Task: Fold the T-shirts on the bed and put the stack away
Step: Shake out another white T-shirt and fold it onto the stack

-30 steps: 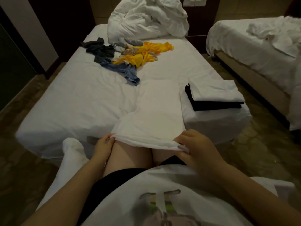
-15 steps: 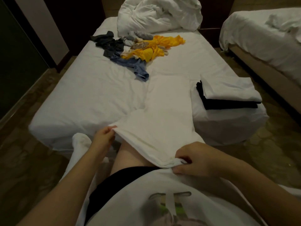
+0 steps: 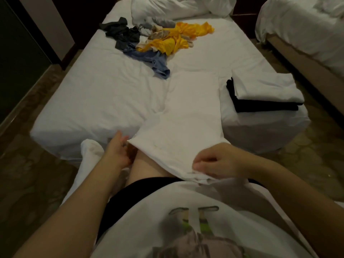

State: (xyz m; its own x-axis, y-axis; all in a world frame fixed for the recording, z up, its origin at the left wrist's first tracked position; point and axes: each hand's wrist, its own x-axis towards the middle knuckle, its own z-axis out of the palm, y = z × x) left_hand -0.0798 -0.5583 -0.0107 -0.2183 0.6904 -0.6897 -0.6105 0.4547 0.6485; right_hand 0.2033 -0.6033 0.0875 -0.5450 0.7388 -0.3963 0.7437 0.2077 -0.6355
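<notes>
The job looks to be somewhere near its middle. A folded stack [image 3: 264,92] sits at 3 o'clock from the middle of the bed [image 3: 93,94], close to the foot corner: 1 white piece squared on top of black cloth, edges fairly even. I cannot tell how many black layers lie under it.

The white T-shirt [image 3: 191,116] in hand is already folded in from its sides into 1 long narrow strip; it runs from the bed's middle down toward 6 o'clock, off the mattress edge and onto the person's lap. It looks like soft, thin cotton, matte, with faint creases; its far end lies flat and square, its near end sags and bunches.

The right hand [image 3: 221,162] has curled fingers and thumb pinching the near hem at about 5 o'clock. The left hand [image 3: 117,151], at 7 o'clock, has its fingers loose and fairly straight, just beside the strip's left corner; it grips nothing that I can see, and whether it touches the cloth is unclear.

What is left, I judge: the crosswise folds on this shirt, its move to the stack, then the pile of loose garments [image 3: 163,40] at 12 o'clock; that heap is crumpled and tangled, with glossy-looking yellow, dull blue, dark grey and beige pieces. After that the stack has to be put away. A rumpled white duvet [image 3: 167,6] lies beyond the pile.
</notes>
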